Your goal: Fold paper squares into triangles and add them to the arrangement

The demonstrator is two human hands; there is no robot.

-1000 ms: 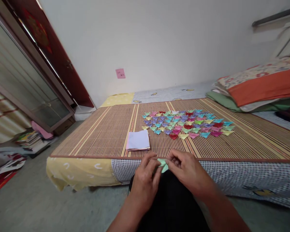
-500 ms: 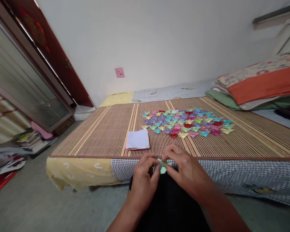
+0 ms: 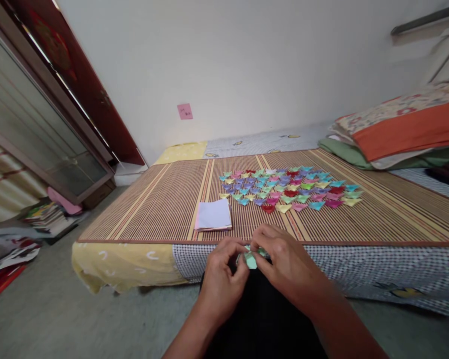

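A small light-green piece of folded paper (image 3: 250, 261) is pinched between both hands, just off the front edge of the bed and above my dark-clothed lap. My left hand (image 3: 226, 269) grips its left side with thumb and forefinger. On its right side, the fingers and thumb of my right hand (image 3: 280, 254) close on the paper, covering part of it. Beyond the hands, a stack of square paper sheets (image 3: 214, 215), pale lilac on top, lies on the striped mat. To its right, several rows of small folded paper pieces (image 3: 292, 193) in many colours are spread out.
The bamboo mat (image 3: 153, 199) covers the bed, with a checked and yellow sheet (image 3: 134, 262) hanging over its front. Folded bedding (image 3: 407, 124) is piled at the right. A pink note (image 3: 184, 111) sticks to the wall. Books (image 3: 47, 217) lie on the floor at left.
The green paper has shifted slightly between my fingers, and its lower flap shows a different shape. Both hands keep nearly the same place and hold.
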